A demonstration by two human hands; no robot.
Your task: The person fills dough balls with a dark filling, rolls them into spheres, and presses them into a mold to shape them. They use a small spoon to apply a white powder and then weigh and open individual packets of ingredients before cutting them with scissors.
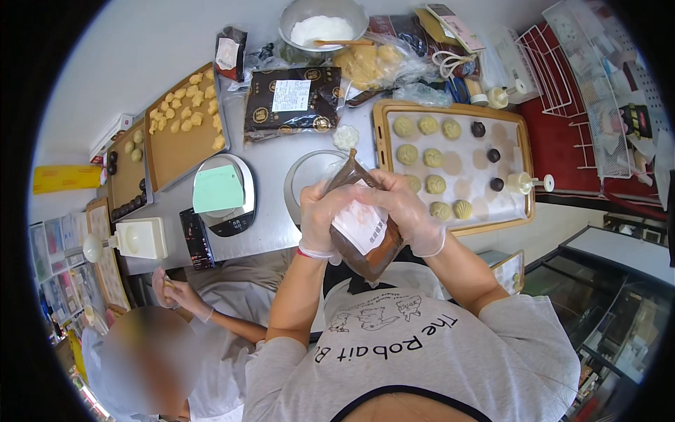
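Note:
Both my hands wear clear plastic gloves and grip a brown plastic pouch of filling (389, 252) with a white label bearing writing. My left hand (320, 219) holds its left side, and my right hand (408, 213) holds the right. The pouch's narrow twisted end points away from me over the table. Just beyond it, partly covered by the pouch and my left hand, is a round metal bowl (291, 184). A white flower-patterned mould plate (346, 137) lies past the bowl. To the right, a lined tray (377, 124) carries several pressed green pastries (436, 184) and dark balls (493, 155).
At left sit a digital scale (234, 224) with a green scraper (218, 189), and a tray of dough pieces (182, 153). A co-worker's gloved hands (182, 295) are close on my left. Behind lie a dark filling packet (258, 100), a flour bowl (287, 24) and scissors (460, 90).

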